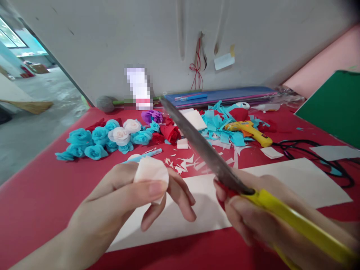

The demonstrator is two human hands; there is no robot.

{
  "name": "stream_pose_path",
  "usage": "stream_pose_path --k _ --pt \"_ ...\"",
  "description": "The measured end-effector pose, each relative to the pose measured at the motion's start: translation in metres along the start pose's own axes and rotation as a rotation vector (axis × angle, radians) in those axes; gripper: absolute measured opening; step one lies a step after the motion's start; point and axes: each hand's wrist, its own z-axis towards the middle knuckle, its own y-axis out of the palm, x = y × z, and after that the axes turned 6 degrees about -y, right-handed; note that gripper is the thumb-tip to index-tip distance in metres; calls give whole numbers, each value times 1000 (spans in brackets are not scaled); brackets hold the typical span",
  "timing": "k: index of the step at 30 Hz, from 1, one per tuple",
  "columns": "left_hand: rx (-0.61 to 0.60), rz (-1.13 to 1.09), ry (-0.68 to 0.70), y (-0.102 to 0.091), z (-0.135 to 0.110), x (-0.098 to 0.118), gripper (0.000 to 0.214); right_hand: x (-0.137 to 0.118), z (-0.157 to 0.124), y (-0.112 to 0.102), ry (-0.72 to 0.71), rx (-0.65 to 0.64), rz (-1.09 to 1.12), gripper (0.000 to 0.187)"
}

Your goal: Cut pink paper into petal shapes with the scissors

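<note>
My left hand (132, 198) pinches a small folded piece of pale pink crepe paper (150, 170) between thumb and forefinger, with the other fingers spread. My right hand (253, 217) grips the yellow handles of a pair of scissors (208, 153). The long metal blades are closed and point up and away to the left, just to the right of the paper piece. Both hands hover above a sheet of pale paper (295, 180) lying on the red table (42, 195).
Blue, white, red and purple paper flowers (112, 137) lie at the back left. Paper snippets (185, 161) and blue scraps (222, 123) surround a yellow glue gun (250, 131) with a black cord (309, 146). A green board (334, 105) leans at right, and folders (219, 95) lie by the wall.
</note>
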Motion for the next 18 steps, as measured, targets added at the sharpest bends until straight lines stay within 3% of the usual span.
stream_pose_path --k 4,5,9,14,18 --pt "-7 38 9 1 1 1 35 20 15 -1 40 76 91 18" --pt "2 48 14 1 1 1 35 27 16 -1 59 6 140 12" --pt "20 47 -9 3 2 -5 35 41 16 -5 45 -158 227 21" --pt "-123 23 -189 12 7 -21 42 34 21 -8 -16 -178 269 14" --pt "-188 126 -318 24 8 -30 41 25 25 -7 -17 -201 338 22"
